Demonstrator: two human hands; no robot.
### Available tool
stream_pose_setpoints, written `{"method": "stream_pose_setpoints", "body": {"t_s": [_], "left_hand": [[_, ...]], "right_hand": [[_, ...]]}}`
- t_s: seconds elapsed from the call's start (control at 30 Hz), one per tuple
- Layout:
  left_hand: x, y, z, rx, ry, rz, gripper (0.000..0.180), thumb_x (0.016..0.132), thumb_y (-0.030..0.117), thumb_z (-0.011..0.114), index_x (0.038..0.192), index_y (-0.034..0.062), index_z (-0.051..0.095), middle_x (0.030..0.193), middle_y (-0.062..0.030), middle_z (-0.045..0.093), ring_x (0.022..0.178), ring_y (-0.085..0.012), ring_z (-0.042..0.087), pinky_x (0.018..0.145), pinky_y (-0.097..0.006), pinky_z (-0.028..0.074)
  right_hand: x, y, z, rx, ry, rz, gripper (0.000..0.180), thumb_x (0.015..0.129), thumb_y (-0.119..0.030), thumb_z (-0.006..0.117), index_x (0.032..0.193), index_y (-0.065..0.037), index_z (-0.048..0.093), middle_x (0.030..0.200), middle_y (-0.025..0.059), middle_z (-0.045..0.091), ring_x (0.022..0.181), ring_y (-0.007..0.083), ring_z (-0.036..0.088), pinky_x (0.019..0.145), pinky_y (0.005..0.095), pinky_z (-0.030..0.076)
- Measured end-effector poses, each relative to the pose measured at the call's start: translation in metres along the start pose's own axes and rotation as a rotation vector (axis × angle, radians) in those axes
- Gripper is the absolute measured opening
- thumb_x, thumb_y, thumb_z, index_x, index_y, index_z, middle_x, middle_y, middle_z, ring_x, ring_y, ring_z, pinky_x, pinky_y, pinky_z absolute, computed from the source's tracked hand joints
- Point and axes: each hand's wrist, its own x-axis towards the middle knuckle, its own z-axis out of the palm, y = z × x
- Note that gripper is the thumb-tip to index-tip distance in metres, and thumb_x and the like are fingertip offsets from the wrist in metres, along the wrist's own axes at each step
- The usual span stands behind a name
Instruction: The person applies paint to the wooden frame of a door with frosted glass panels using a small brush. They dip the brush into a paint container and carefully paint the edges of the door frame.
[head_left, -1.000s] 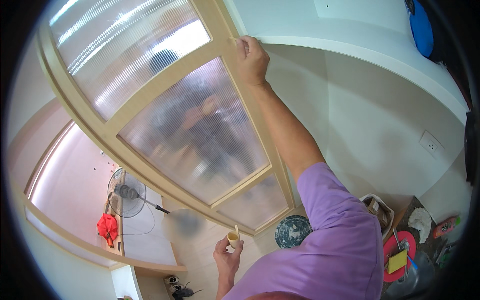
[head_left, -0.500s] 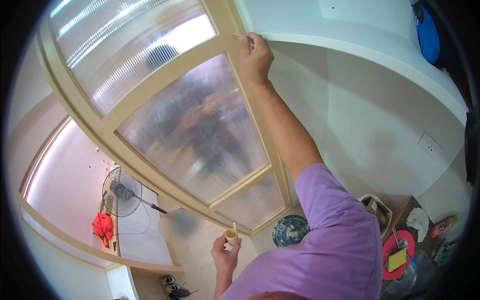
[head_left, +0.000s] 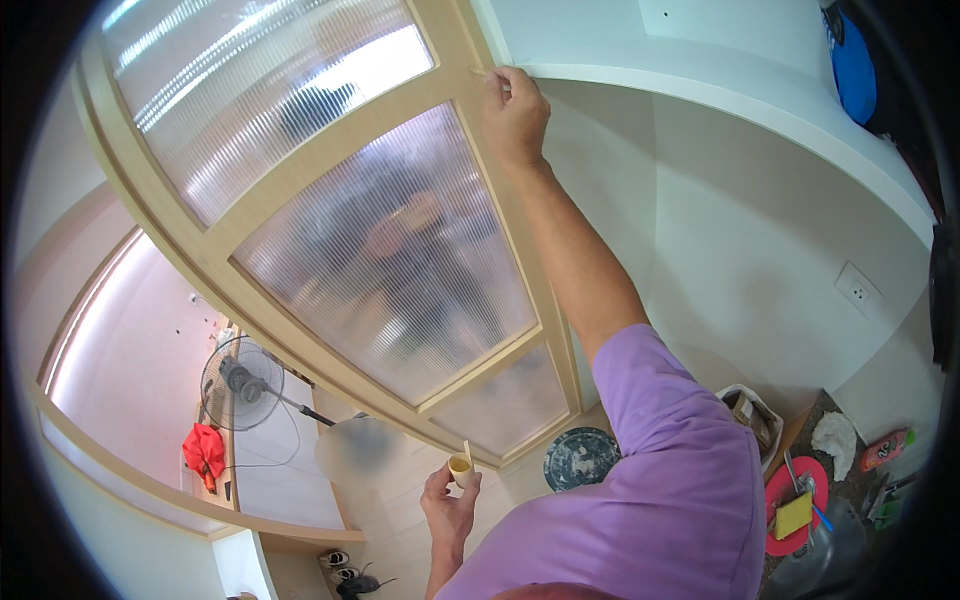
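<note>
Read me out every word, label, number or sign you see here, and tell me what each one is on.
No text can be made out for certain.
Pinkish-red bottle at the right: any label print is too small and blurred to read.
Small yellowish cup in the left hand: no readable lettering shows.

The speckled counter (head_left: 820, 404) carries a white cloth (head_left: 835, 442), a pink bottle (head_left: 884, 451) and a red dish (head_left: 783, 544); the pale floor (head_left: 402, 500) bears a dark round object (head_left: 581, 460)

Fan (head_left: 243, 384) left of the door (head_left: 325, 150), shelf (head_left: 700, 88) to its right — socket (head_left: 859, 291) beneath, on the wall (head_left: 740, 220).
</note>
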Motion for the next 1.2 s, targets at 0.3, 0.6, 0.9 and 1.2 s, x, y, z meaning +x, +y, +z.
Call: {"method": "stream_pose_setpoints", "body": {"t_s": [0.3,0.6,0.9,1.2], "left_hand": [[-0.002,0.005,0.001,-0.013,-0.01,-0.033,0.041,0.08,0.022,0.088,0.116,0.0052,0.077,0.093,-0.0112,0.073,0.087,-0.0238,0.067,0.077,-0.037,0.052],[-0.003,0.004,0.001,-0.033,0.005,-0.032,0.042,0.081,0.021,0.088,0.117,0.0051,0.077,0.093,-0.0112,0.073,0.086,-0.0233,0.066,0.077,-0.037,0.051],[-0.001,0.002,0.001,-0.017,-0.005,-0.018,0.041,0.081,0.022,0.088,0.118,0.0058,0.077,0.09,-0.0106,0.073,0.084,-0.0237,0.066,0.075,-0.037,0.051],[-0.001,0.002,0.001,-0.041,-0.023,-0.029,0.042,0.083,0.026,0.086,0.116,0.0042,0.076,0.098,-0.0102,0.075,0.086,-0.022,0.065,0.078,-0.038,0.051]], "right_hand": [[0.002,0.008,0.006,-0.056,0.077,-0.082,0.014,0.095,-0.017,0.073,0.099,-0.003,0.074,0.088,0.0115,0.076,0.079,0.0264,0.073,0.07,0.0374,0.059],[0.001,0.005,0.006,-0.128,0.078,-0.124,0.013,0.095,-0.016,0.072,0.097,-0.003,0.073,0.088,0.0112,0.075,0.079,0.0277,0.072,0.071,0.0383,0.058],[0.0,0.007,0.007,-0.028,0.08,-0.088,0.012,0.095,-0.014,0.073,0.097,-0.003,0.074,0.087,0.0114,0.075,0.072,0.0257,0.071,0.07,0.0364,0.058],[0.002,0.0,0.005,-0.044,0.004,-0.035,0.012,0.095,-0.017,0.072,0.098,-0.005,0.072,0.091,0.0116,0.074,0.089,0.0346,0.07,0.078,0.0459,0.056]]}}
